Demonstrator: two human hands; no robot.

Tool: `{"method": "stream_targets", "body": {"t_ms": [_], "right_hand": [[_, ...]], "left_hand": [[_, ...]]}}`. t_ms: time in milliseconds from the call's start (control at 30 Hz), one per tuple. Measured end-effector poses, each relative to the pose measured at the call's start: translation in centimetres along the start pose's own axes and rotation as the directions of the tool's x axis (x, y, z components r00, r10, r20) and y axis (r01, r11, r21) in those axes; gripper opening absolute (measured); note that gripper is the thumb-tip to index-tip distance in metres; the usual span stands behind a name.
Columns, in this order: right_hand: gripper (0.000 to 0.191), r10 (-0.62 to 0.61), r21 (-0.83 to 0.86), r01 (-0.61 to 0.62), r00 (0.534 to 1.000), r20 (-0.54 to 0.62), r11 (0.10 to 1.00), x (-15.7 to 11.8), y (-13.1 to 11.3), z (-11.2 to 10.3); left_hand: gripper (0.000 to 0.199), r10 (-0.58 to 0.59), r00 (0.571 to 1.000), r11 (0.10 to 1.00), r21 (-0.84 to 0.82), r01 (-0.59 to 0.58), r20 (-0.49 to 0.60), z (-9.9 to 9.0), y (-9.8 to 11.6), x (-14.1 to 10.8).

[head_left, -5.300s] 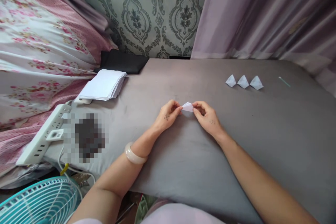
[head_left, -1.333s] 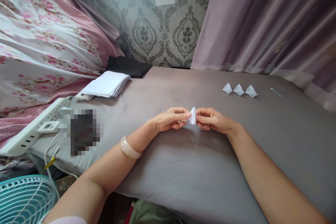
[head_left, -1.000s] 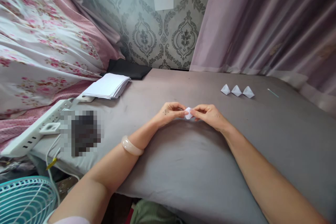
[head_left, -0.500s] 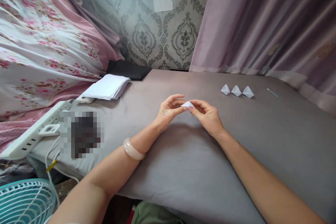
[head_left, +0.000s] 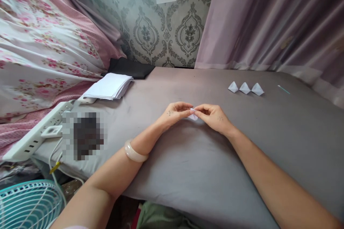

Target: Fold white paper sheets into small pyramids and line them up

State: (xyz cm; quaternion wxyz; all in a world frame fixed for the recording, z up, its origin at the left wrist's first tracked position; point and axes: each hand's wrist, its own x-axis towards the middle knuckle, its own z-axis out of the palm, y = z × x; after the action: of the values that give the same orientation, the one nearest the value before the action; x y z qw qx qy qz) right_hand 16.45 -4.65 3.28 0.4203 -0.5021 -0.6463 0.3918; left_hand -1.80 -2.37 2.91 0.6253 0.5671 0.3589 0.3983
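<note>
A small folded white paper is pinched between my two hands over the middle of the grey-covered surface. My left hand grips its left side with thumb and fingers; a pale bangle circles that wrist. On the other side, my right hand holds the paper's upper right edge, its fingertips close to those of the left. Fingers cover part of the paper. Three folded white paper shapes stand in a row farther back on the right.
A stack of white paper lies at the back left by a black folded item. Power strips with cables run along the left edge, near a blurred patch. A turquoise fan stands below. A thin stick lies far right.
The folded paper has turned between my fingers and now points down below them. My left fingers have closed in on it. The view has shifted slightly.
</note>
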Motion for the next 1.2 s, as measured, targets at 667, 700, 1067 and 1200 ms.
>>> {"method": "stream_targets", "body": {"t_ms": [667,700,1067,1200], "right_hand": [[0.033,0.241,0.369,-0.181,0.963,-0.123,0.911,0.2,0.6,1.5],[0.032,0.225,0.313,-0.178,0.967,-0.122,0.933,0.2,0.5,1.3],[0.035,0.274,0.263,-0.252,0.960,-0.053,0.931,-0.1,-0.3,1.0],[0.023,0.356,0.328,-0.308,0.930,-0.094,0.893,-0.2,-0.4,1.4]], "left_hand": [[0.022,-0.226,0.971,0.929,-0.318,0.192,-0.075,0.7,-0.5,0.3],[0.021,-0.255,0.965,0.932,-0.284,0.227,-0.066,0.7,-0.4,0.2],[0.019,-0.282,0.944,0.959,-0.036,0.280,-0.168,0.6,-0.6,0.2],[0.016,-0.344,0.919,0.938,-0.124,0.325,-0.195,1.2,-1.1,0.5]]}}
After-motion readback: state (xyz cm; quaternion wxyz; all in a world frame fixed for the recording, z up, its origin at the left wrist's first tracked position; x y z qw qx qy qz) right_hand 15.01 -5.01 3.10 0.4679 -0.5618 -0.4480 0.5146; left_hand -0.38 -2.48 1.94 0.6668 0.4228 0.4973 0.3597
